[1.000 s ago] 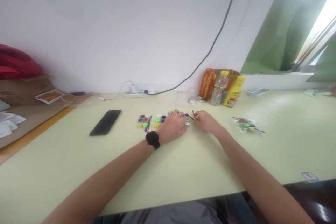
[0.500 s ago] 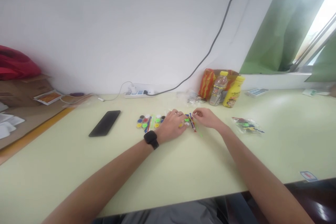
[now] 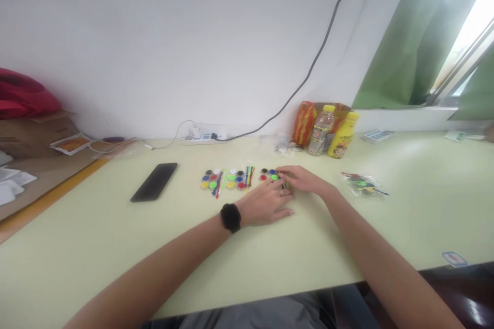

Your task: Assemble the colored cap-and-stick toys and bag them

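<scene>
My left hand [image 3: 267, 202] lies low over the right-hand group of small round coloured discs [image 3: 264, 177]. Its fingers are stretched out, thumb apart, with the fingertips at the group's right edge. Beside it my right hand [image 3: 304, 180] reaches in from the right, fingers bent together at the same edge. What they hold, if anything, is hidden. Thin coloured plastic sticks there are mostly covered by the hands. Further left are a middle group of discs [image 3: 232, 178] with a bundle of coloured sticks [image 3: 249, 177], and a left group of discs [image 3: 209, 178] with more sticks [image 3: 219, 183].
A black phone [image 3: 154, 181] lies to the left. At right is a clear bag of coloured parts [image 3: 363, 184]. Along the wall stand a power strip [image 3: 204, 134], a clear bottle [image 3: 321, 131] and a yellow bottle [image 3: 343, 136]. A cardboard box [image 3: 36, 133] is far left.
My left hand has moved right and toward me, uncovering the middle group and part of the right group of discs. My right hand has shifted slightly left, over the sticks.
</scene>
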Demonstrator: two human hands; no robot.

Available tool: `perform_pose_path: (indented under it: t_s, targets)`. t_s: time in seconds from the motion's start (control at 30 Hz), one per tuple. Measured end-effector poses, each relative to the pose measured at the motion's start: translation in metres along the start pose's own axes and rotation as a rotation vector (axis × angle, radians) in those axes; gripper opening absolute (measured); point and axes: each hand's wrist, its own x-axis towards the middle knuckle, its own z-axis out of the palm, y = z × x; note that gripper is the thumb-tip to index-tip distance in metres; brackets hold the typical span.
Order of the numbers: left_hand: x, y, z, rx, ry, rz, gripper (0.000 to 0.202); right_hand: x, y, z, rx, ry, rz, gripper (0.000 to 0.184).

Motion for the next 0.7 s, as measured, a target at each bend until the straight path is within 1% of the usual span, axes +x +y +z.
perform_pose_path:
  t_s: [0.07, 0.13, 0.2, 0.23, 0.3, 0.37, 0.43, 0.47, 0.5, 0.53, 0.63, 0.7]
  targets:
    - [0.0, -0.005, -0.002, 0.018, 0.011, -0.009, 0.039, 0.001, 0.001, 0.0, -0.011, 0.011, 0.004, 0.035]
    - [0.001, -0.014, -0.009, 0.016, 0.018, -0.004, 0.033, 0.001, 0.002, 0.001, -0.015, 0.03, 0.014, 0.038]
    - [0.001, -0.027, -0.021, -0.021, 0.029, -0.003, 0.028, 0.001, 0.002, 0.002, -0.009, 0.038, 0.016, 0.041]
    - [-0.001, -0.036, -0.03, -0.057, 0.055, -0.036, 0.028, 0.001, 0.001, 0.003, -0.004, 0.03, 0.013, 0.042]
    - [-0.007, -0.054, -0.049, -0.108, 0.066, -0.131, 0.04, 0.001, -0.001, 0.004, -0.002, 0.012, 0.006, 0.042]
    - [-0.018, -0.071, -0.068, -0.113, 0.007, -0.202, 0.055, 0.0, -0.003, 0.006, -0.019, 0.009, -0.007, 0.041]
    - [-0.033, -0.082, -0.081, -0.089, -0.027, -0.261, 0.068, 0.0, -0.008, 0.009, -0.043, 0.054, -0.022, 0.042]
    - [-0.041, -0.085, -0.084, -0.084, -0.04, -0.273, 0.073, 0.0, -0.011, 0.011, -0.051, 0.086, -0.037, 0.044]
    - [-0.049, -0.086, -0.085, -0.078, -0.044, -0.286, 0.076, 0.0, -0.016, 0.014, -0.055, 0.117, -0.056, 0.045]
    - [-0.057, -0.085, -0.084, -0.065, -0.032, -0.3, 0.073, 0.0, -0.022, 0.018, -0.059, 0.144, -0.081, 0.045]
    - [-0.077, -0.076, -0.073, -0.019, 0.038, -0.364, 0.046, 0.003, -0.045, 0.033, -0.075, 0.159, -0.194, 0.045]
    - [-0.087, -0.071, -0.065, 0.006, 0.085, -0.429, 0.039, 0.005, -0.06, 0.044, -0.1, 0.113, -0.275, 0.045]
